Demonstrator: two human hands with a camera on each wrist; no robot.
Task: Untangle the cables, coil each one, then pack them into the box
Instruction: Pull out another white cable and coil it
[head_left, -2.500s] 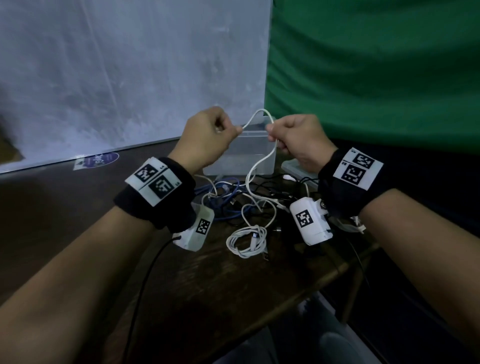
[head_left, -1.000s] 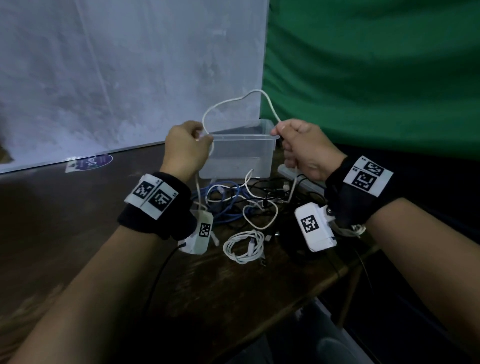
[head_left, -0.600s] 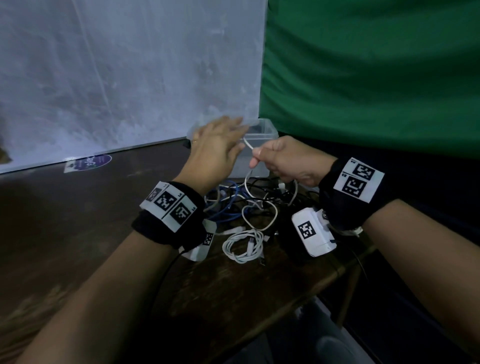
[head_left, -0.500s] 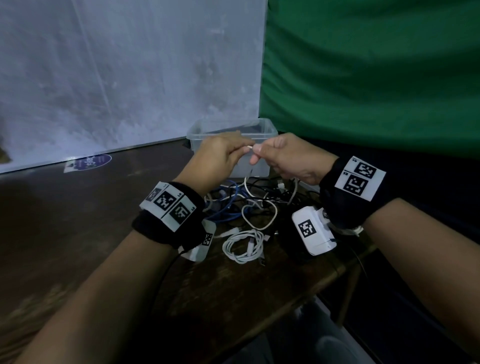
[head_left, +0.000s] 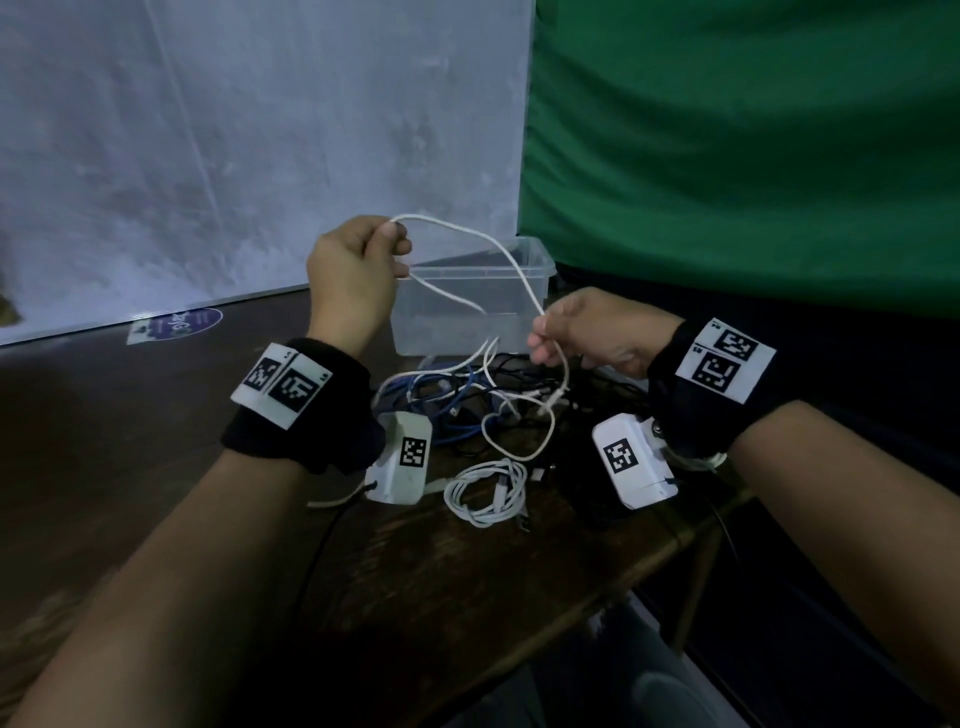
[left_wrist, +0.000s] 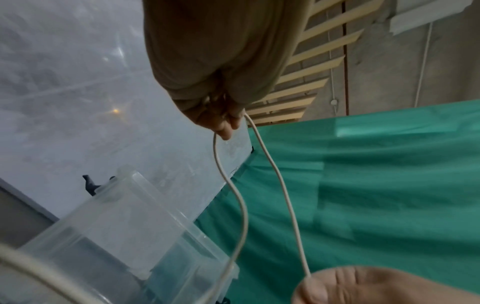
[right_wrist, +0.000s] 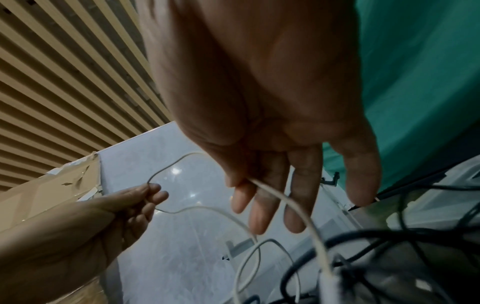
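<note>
Both hands, left (head_left: 353, 280) and right (head_left: 592, 332), pinch the white cable (head_left: 498, 249); its tail could snag in the tangle (head_left: 478, 395).

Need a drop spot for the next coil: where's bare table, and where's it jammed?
Bare dark wooden table lies left of the left hand, up to the purple sticker. More lies along the near edge, below the coiled white cable. Crowded: the blue, black and white cable tangle before the clear plastic box.
</note>
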